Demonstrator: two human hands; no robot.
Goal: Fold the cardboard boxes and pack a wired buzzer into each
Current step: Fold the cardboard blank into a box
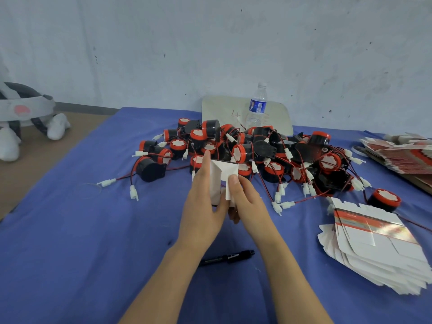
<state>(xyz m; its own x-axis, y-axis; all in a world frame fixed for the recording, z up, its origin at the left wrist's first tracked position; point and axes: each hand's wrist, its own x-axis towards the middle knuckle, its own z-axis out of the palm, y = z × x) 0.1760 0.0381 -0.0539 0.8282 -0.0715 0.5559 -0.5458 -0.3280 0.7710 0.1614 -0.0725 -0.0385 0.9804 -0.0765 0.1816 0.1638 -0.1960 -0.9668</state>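
1. Currently my left hand (pixel 205 206) and right hand (pixel 245 199) both grip one white cardboard box (pixel 219 178), half-formed, flaps up, at table centre.
2. Pile of wired buzzers (pixel 257 155) lies just beyond the box, at 12 o'clock.
3. Stack of flat boxes (pixel 378 249) sits at 3 o'clock, well apart.
4. Black marker (pixel 226 257) lies at 6 o'clock, between my forearms, on the blue cloth (pixel 70 230).
5. Water bottle (pixel 257 106) stands behind the pile.

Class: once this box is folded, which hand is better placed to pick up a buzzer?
Probably the right hand: more of the buzzer pile lies on its side, while the left hand steadies the box.
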